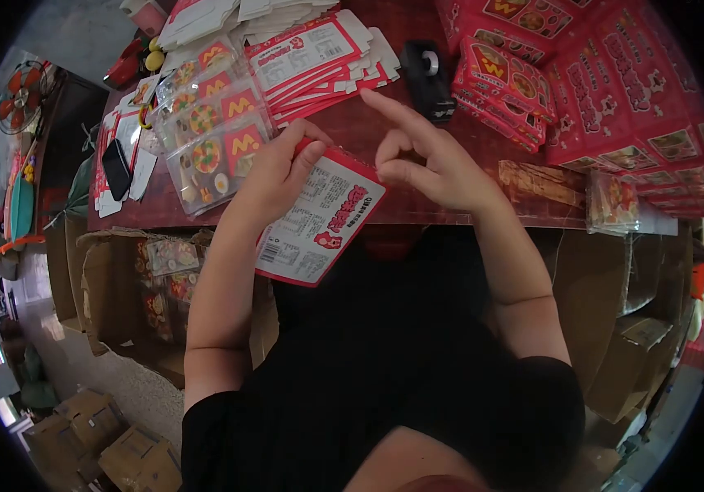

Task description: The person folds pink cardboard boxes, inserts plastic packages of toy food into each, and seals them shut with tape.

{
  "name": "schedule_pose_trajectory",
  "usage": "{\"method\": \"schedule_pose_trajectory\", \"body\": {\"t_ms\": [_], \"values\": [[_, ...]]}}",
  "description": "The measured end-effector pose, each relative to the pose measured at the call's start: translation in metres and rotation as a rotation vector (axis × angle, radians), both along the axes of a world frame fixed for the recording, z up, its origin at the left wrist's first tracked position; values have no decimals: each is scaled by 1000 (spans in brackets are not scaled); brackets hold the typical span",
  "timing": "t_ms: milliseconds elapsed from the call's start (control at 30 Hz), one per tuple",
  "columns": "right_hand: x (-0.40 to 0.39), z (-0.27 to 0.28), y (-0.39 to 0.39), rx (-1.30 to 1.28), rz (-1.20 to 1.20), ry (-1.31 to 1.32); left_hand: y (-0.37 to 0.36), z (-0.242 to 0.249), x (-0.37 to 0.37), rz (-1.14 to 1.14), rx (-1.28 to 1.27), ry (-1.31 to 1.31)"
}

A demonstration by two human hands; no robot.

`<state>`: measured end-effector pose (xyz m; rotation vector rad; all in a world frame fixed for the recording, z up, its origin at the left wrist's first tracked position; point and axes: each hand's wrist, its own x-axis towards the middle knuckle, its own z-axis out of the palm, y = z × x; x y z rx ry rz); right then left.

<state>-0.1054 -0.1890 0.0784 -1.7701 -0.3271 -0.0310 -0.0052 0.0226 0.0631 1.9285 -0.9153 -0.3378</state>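
A red-edged printed carton (323, 215) is tilted in front of my body, its white text panel and barcode facing up. My left hand (282, 168) grips its upper left side, with the thumb lying over the edge. At the upper right corner of the carton, the curled fingers and thumb of my right hand (438, 164) come together in a pinch. The index finger of that hand stretches out toward the table. Beyond the hands lies a stack of flat red-and-white cartons (311, 57). Clear packets with food pictures (204, 156) are spread beside my left hand.
A black tape dispenser (428, 82) stands behind my right hand. Finished-looking red boxes (503, 90) and large red printed sheets (614, 90) fill the right side. A phone (116, 170) lies at left. Cardboard boxes (134, 348) with packets stand below the table edge (450, 215).
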Motion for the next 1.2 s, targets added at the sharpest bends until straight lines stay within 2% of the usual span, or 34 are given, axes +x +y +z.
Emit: {"method": "schedule_pose_trajectory", "body": {"t_ms": [133,233,333,433,533,667,700,800,833,933,1000,1067,1200], "values": [[19,8,5,-168,178,9,-4,6,-3,-71,56,43],[25,3,11,-251,151,-54,-5,7,-7,-81,12,81],[27,-2,15,-344,75,2,-2,6,-4,-71,6,125],[31,-23,14,20,-5,134,0,1,-4,-40,-56,164],[36,-49,11,677,183,531,-2,3,-8,-55,-95,164],[26,-52,8,748,91,608,0,0,-16,-24,-138,108],[23,-53,0,795,-16,506,4,-3,-13,29,-148,36],[32,-91,-63,312,-668,86,26,-22,-4,347,-295,31],[35,-105,-84,142,-872,-53,27,-20,-7,422,-410,134],[38,-119,-120,-112,-915,151,32,-26,-7,574,-622,388],[40,-116,-120,30,-847,261,26,-24,-14,620,-766,579],[42,-108,-117,105,-801,391,35,-46,-6,560,-841,656],[44,-129,-102,287,-944,-14,39,-57,-8,562,-930,745]]}}
